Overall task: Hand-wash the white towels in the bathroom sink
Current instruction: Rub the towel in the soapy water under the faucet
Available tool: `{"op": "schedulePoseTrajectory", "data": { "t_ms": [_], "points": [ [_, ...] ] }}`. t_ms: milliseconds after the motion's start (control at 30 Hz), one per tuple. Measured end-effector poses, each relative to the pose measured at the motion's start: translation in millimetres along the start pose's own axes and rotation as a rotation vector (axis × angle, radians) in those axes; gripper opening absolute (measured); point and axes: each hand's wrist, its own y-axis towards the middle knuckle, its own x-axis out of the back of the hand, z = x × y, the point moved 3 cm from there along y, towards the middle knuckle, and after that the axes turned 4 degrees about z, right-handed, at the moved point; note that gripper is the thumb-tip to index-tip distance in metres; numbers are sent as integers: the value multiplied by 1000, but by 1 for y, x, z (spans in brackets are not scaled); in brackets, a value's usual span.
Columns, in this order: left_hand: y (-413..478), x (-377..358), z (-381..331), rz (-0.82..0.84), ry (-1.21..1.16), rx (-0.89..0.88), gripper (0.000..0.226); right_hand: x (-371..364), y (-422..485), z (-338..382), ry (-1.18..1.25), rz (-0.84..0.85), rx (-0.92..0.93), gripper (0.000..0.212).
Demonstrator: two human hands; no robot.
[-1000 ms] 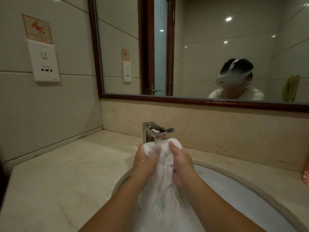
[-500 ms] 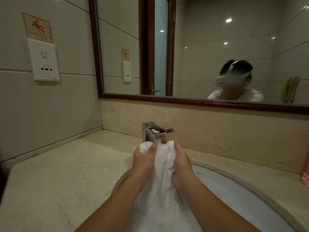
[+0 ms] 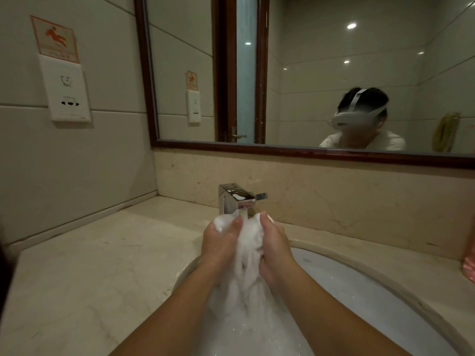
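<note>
- The left hand [image 3: 220,244] and the right hand [image 3: 275,246] are held together over the sink [image 3: 359,286], just below the tap [image 3: 234,199].
- Both hands grasp a bunched white towel [image 3: 246,281] between them. The fingers [image 3: 264,220] of each hand are curled round its upper end.
- The top of the towel bulges out above the hands, right under the spout, where a thin stream of water [image 3: 244,214] runs onto it.
- The rest of the towel hangs down between the forearms into the basin, wet and foamy.
- The sink is set into a pale marble counter [image 3: 90,265].
- A mirror [image 3: 308,73] with a dark wooden frame hangs on the wall behind the tap.
- On the left wall is a white socket plate [image 3: 68,98], with an orange warning sign [image 3: 55,39] just above it.
</note>
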Motion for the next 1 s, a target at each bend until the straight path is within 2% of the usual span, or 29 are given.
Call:
{"op": "schedulePoseTrajectory", "data": {
  "t_ms": [67,100,200,367,567,767,1000],
  "points": [
    [3,1,1,-41,-29,3,29,0,-3,1,-114,3,49,37],
    [5,3,1,-56,-48,0,30,1,-3,1,-144,0,56,31],
    [9,5,4,-63,-90,-3,30,2,-4,0,-177,3,40,32],
    [7,1,1,-60,-102,-5,18,4,-2,-3,-138,-18,38,33],
    [9,0,6,-76,-55,9,42,5,-1,-4,-101,-31,10,32],
    [8,0,4,-64,-63,10,25,2,-5,-2,-87,-17,11,31],
    [8,2,5,-62,-80,52,39,2,-8,-2,-68,-18,8,32]
  ]
}}
